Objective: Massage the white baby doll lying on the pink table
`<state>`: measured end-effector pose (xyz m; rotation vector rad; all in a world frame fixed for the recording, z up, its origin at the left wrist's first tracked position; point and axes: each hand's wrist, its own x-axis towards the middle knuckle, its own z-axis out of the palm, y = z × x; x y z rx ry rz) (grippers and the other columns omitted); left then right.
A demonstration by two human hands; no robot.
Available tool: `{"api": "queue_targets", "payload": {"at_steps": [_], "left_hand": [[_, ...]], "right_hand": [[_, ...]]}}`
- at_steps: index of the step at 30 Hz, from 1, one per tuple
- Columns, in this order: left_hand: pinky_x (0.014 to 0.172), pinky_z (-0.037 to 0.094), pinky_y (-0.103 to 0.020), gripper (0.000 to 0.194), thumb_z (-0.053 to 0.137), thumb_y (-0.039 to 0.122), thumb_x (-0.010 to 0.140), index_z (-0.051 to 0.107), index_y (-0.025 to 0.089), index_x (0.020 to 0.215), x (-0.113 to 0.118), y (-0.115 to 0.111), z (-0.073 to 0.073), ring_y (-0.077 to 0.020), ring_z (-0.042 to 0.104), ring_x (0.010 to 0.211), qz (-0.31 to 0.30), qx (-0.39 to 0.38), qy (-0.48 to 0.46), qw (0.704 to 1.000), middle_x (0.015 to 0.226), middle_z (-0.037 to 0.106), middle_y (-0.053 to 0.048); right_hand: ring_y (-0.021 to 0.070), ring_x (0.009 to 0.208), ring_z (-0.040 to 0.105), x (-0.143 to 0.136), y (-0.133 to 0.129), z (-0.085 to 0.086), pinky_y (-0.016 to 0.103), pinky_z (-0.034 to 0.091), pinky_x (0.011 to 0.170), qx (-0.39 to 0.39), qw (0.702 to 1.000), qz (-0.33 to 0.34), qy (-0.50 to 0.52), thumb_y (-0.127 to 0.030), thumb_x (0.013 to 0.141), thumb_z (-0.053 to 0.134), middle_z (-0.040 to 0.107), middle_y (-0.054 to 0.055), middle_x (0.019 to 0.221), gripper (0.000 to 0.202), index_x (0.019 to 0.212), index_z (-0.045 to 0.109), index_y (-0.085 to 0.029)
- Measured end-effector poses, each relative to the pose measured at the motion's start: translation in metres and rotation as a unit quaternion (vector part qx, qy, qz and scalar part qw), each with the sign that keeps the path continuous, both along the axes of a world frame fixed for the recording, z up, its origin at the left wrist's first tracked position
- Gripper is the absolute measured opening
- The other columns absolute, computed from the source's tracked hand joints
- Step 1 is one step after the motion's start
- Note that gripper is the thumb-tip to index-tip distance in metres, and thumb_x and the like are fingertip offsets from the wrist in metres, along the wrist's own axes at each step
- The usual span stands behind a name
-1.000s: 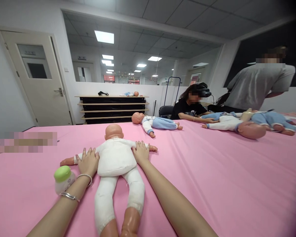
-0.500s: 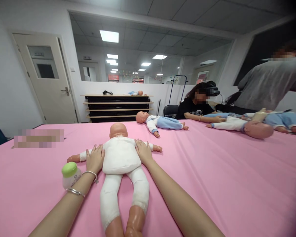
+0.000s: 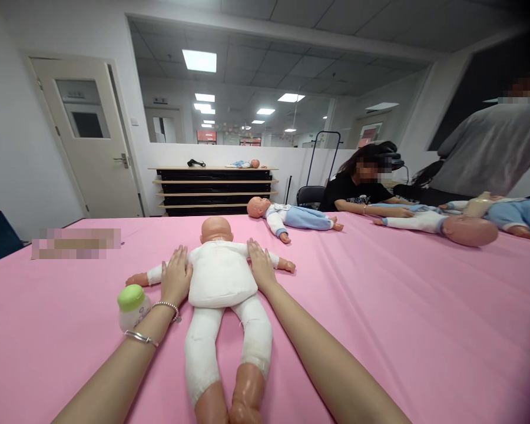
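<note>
A baby doll [image 3: 223,274] with a white cloth body lies flat on the pink-covered table [image 3: 362,306], its head away from me and its arms spread. My left hand [image 3: 176,274] rests along the left side of its torso, across the upper arm, fingers stretched out. On the other side my right hand [image 3: 260,264] lies flat against the torso near the shoulder, its fingers extended too. Beside my left wrist stands a small jar [image 3: 132,306] with a green lid, partly hidden by my forearm.
A doll in blue and white [image 3: 298,217] lies at the table's far edge. Farther right, a person in black [image 3: 357,188] has a hand on another doll [image 3: 468,229]. Someone in grey [image 3: 490,147] stands behind. Low shelves [image 3: 216,191] line the wall.
The whole view has shifted slightly, so things appear a little farther right and higher. Both hands keep nearly the same place at the doll's sides.
</note>
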<state>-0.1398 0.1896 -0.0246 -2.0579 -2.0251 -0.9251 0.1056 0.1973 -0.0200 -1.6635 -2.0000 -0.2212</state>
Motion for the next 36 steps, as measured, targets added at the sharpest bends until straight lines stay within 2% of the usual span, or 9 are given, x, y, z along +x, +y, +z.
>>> {"api": "queue_targets", "payload": {"at_steps": [3, 5, 9, 12, 15, 20, 23, 29, 36], "left_hand": [[0.111, 0.013, -0.051, 0.049, 0.021, 0.026, 0.091, 0.040, 0.016, 0.136, 0.000, 0.001, -0.001, -0.0201, 0.027, 0.135, -0.033, -0.048, 0.029, 0.998, 0.143, 0.037, -0.005], [0.111, 0.010, -0.054, 0.049, 0.023, 0.025, 0.090, 0.042, 0.016, 0.134, 0.000, 0.001, -0.003, -0.0212, 0.027, 0.135, 0.003, -0.068, 0.043, 0.997, 0.140, 0.042, -0.005], [0.110, 0.005, -0.058, 0.050, 0.026, 0.023, 0.087, 0.045, 0.015, 0.132, -0.001, -0.001, -0.003, -0.0240, 0.019, 0.138, 0.105, -0.068, 0.034, 0.992, 0.143, 0.038, -0.005], [0.110, 0.004, -0.057, 0.052, 0.025, 0.024, 0.087, 0.040, 0.009, 0.135, -0.001, -0.001, -0.002, -0.0240, 0.019, 0.138, 0.135, -0.048, 0.011, 0.990, 0.145, 0.034, -0.008], [0.111, 0.008, -0.056, 0.054, 0.024, 0.024, 0.088, 0.034, 0.007, 0.138, -0.001, -0.001, 0.000, -0.0232, 0.021, 0.137, 0.107, -0.010, -0.003, 0.994, 0.145, 0.032, -0.011], [0.112, 0.016, -0.048, 0.053, 0.023, 0.017, 0.087, 0.034, 0.011, 0.139, -0.001, 0.002, -0.002, -0.0211, 0.024, 0.137, -0.030, -0.015, 0.013, 0.999, 0.146, 0.032, -0.007], [0.112, 0.018, -0.045, 0.054, 0.024, 0.012, 0.086, 0.034, 0.013, 0.139, -0.002, 0.003, -0.004, -0.0203, 0.030, 0.134, -0.076, -0.058, 0.027, 0.995, 0.144, 0.035, -0.006], [0.110, 0.013, -0.055, 0.049, 0.024, 0.018, 0.089, 0.041, 0.014, 0.134, 0.000, 0.000, -0.003, -0.0234, 0.031, 0.133, 0.000, -0.070, 0.054, 0.996, 0.139, 0.044, -0.006], [0.110, 0.010, -0.056, 0.047, 0.026, 0.023, 0.088, 0.050, 0.018, 0.129, 0.001, -0.003, -0.002, -0.0247, 0.024, 0.136, 0.095, -0.056, 0.043, 0.993, 0.139, 0.045, -0.003]], "right_hand": [[0.0166, 0.136, 0.026, 0.000, 0.000, -0.001, 0.045, 0.014, 0.111, -0.033, 0.999, 0.022, -0.020, -0.017, 0.088, 0.027, 0.027, 0.004, 0.148, 0.054, 0.141, 0.028, -0.020], [0.0188, 0.134, 0.030, 0.001, 0.002, -0.004, 0.046, 0.013, 0.111, -0.039, 0.999, -0.020, -0.016, -0.019, 0.088, 0.029, 0.031, 0.007, 0.146, 0.052, 0.140, 0.032, -0.018], [0.0239, 0.135, 0.025, 0.003, 0.004, -0.009, 0.051, 0.010, 0.110, -0.033, 0.990, -0.140, 0.011, -0.017, 0.085, 0.033, 0.031, 0.013, 0.145, 0.051, 0.136, 0.038, -0.009], [0.0255, 0.135, 0.024, 0.003, 0.003, -0.008, 0.053, 0.009, 0.109, -0.024, 0.983, -0.178, 0.029, -0.017, 0.085, 0.033, 0.029, 0.015, 0.146, 0.053, 0.137, 0.034, -0.005], [0.0220, 0.137, 0.022, 0.002, 0.001, -0.003, 0.049, 0.011, 0.111, -0.001, 0.991, -0.133, 0.028, -0.016, 0.084, 0.033, 0.024, 0.013, 0.148, 0.058, 0.141, 0.025, -0.006], [0.0155, 0.138, 0.021, -0.001, 0.000, 0.002, 0.042, 0.016, 0.112, -0.018, 0.998, 0.047, -0.035, -0.017, 0.089, 0.025, 0.021, 0.006, 0.150, 0.055, 0.144, 0.021, -0.017], [0.0176, 0.137, 0.023, -0.001, 0.001, 0.001, 0.046, 0.017, 0.111, -0.045, 0.996, 0.054, -0.053, -0.024, 0.092, 0.026, 0.020, 0.005, 0.150, 0.051, 0.143, 0.024, -0.022], [0.0207, 0.135, 0.027, 0.000, 0.001, -0.005, 0.049, 0.015, 0.110, -0.053, 0.997, -0.006, -0.053, -0.030, 0.092, 0.030, 0.026, 0.006, 0.148, 0.051, 0.142, 0.025, -0.026], [0.0210, 0.136, 0.025, 0.000, 0.003, -0.010, 0.045, 0.012, 0.111, -0.049, 0.992, -0.114, -0.017, -0.018, 0.085, 0.033, 0.030, 0.012, 0.146, 0.055, 0.139, 0.033, -0.010]]}}
